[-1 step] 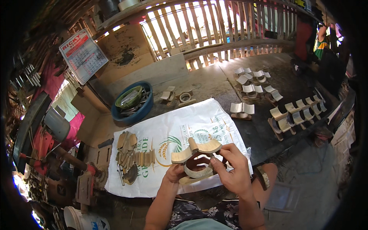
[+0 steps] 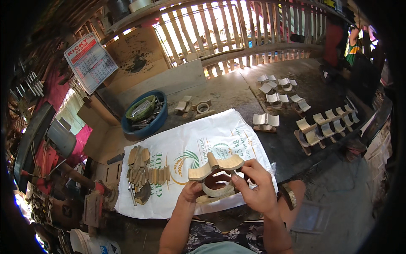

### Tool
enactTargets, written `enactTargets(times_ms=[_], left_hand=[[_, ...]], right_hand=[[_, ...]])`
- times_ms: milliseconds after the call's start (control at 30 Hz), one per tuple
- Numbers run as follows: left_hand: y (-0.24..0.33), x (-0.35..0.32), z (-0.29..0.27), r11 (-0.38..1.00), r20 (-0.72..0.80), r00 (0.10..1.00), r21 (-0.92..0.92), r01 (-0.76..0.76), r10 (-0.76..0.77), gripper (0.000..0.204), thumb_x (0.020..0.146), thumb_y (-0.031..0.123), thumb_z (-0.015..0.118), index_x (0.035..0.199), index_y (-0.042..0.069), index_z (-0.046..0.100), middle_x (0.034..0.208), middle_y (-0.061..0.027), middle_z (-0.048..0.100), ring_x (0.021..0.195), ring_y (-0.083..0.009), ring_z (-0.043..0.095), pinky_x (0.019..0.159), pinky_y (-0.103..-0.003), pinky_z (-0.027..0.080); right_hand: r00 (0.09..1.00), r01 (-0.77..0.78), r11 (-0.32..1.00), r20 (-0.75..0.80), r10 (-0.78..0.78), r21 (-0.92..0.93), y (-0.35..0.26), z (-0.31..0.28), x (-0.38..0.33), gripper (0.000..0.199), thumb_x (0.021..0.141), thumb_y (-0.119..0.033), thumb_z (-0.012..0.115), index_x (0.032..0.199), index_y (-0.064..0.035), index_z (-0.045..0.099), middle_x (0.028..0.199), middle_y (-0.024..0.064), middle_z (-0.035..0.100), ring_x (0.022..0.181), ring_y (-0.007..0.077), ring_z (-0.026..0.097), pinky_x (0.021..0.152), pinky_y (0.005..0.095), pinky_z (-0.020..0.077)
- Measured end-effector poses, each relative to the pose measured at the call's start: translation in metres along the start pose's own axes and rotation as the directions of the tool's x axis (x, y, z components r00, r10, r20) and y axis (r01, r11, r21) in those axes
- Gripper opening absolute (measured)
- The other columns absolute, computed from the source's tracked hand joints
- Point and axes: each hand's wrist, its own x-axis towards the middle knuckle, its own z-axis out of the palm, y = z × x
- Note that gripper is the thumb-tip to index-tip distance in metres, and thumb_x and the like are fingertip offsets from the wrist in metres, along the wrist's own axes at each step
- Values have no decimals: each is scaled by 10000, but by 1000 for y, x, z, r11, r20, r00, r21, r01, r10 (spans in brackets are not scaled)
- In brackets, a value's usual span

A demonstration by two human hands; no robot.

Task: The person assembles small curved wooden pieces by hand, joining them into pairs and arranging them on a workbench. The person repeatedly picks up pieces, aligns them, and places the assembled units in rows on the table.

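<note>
Both hands hold up a small bamboo stand [image 2: 218,166] over the near edge of a white printed sack [image 2: 182,139]. Its top is made of two curved pieces meeting at a raised ridge, with a round ring under them and a flat curved base below. My left hand [image 2: 192,192] grips its lower left side, the fingers partly hidden behind it. On the right, the fingers and thumb of my right hand [image 2: 256,186] close around the ring's edge. A pile of cut bamboo strips [image 2: 146,173] lies on the sack's left part.
A blue basin [image 2: 146,127] with a green bowl and metal pieces stands behind the sack. Several similar bamboo stands [image 2: 266,120] are set out on the dark table at right. A bench vise [image 2: 95,190] is at left. Another person [image 2: 353,48] shows at far right.
The view has shifted very slightly. Both hands keep the bamboo stand in the same grip.
</note>
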Motion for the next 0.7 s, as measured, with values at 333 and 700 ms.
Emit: enactTargets(times_ms=[333,700], left_hand=[[4,16,41,899,-338,940,423,113,41,303,1021,150,687,1198,-94,722,1103,-128,774,1008,-174,712,892,-301,563],[-30,128,45,695,-89,995,713,92,-40,358,1046,134,674,1348,-58,661,1193,-118,741,1101,-161,681,973,-323,550]], right_hand=[[971,-182,890,-67,229,417,56,-27,-28,301,930,-68,800,1195,28,694,1060,13,651,890,60,574,738,244,458],[935,-170,981,-298,190,93,73,-95,-54,376,896,72,779,1245,48,642,1123,57,643,1089,149,648,964,296,504]])
